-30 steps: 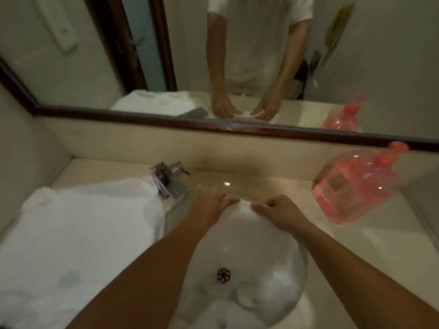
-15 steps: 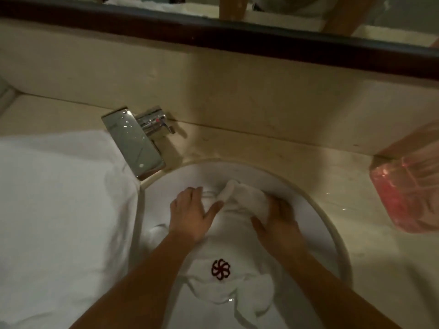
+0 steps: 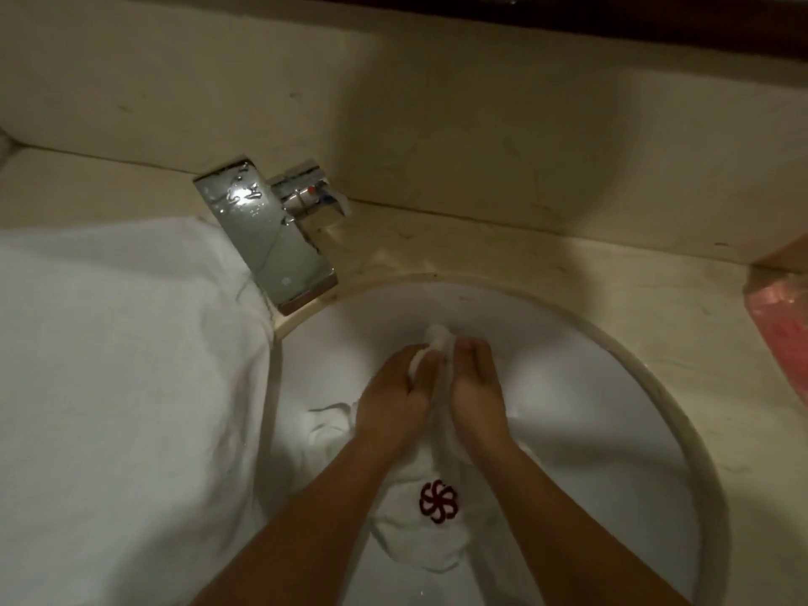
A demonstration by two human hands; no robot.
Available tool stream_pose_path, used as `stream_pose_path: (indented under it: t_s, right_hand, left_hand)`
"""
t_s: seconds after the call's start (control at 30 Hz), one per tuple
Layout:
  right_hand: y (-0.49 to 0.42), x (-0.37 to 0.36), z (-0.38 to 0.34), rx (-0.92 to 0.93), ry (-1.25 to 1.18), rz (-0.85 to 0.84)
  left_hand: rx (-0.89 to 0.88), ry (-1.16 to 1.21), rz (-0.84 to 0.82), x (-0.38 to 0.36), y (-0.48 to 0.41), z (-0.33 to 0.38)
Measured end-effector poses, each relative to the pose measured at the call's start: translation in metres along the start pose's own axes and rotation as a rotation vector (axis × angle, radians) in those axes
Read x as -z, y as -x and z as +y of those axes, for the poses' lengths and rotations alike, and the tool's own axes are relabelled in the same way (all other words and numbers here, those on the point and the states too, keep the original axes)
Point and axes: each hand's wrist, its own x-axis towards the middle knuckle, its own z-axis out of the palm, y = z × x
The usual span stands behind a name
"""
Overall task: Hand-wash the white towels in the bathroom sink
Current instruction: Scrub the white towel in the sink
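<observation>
**A:** Where was the towel, and what had hold of it?

**B:** The white towel (image 3: 406,540) lay in the sink (image 3: 590,430), with its red emblem (image 3: 437,501) facing up on the near side. The left hand (image 3: 393,395) and right hand (image 3: 474,387) were pressed together at its far end, each grip closed round a bunched fold.

**A:** What could have gone wrong from there?

**B:** As I judged it, hard rubbing could have thrown water over the rim. It could also have knocked the left knuckles against the faucet (image 3: 266,238), whose spout overhung the basin's far-left edge. The second towel (image 3: 122,365) lay on the bench (image 3: 546,264) at the left, right up against the rim, so splashes would have soaked it.

**A:** And room to move?

**B:** There was open basin to the right of the hands. The pink bottle (image 3: 782,325) stood well apart, at the bench's right edge.
</observation>
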Motion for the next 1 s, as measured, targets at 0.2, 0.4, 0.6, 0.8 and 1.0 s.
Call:
stream_pose_path:
  t_s: [0.2,0.4,0.6,0.8,1.0]
  right_hand:
    - [0.006,-0.005,0.005,0.018,-0.027,0.026]
    - [0.005,-0.015,-0.001,-0.012,0.012,-0.019]
    - [-0.003,-0.003,-0.004,-0.036,-0.008,0.051]
    - [0.010,-0.002,0.001,0.065,0.177,-0.057]
    - [-0.010,0.006,-0.015,0.036,0.163,-0.033]
  left_hand:
    - [0.104,0.159,0.003,-0.004,-0.001,0.005]
    - [0.132,0.330,0.109,0.000,-0.003,0.009]
    - [0.042,0.344,0.049,-0.002,0.008,0.023]
    - [0.129,0.385,0.069,0.011,0.007,0.032]
    - [0.005,0.311,0.036,0.027,0.002,0.020]
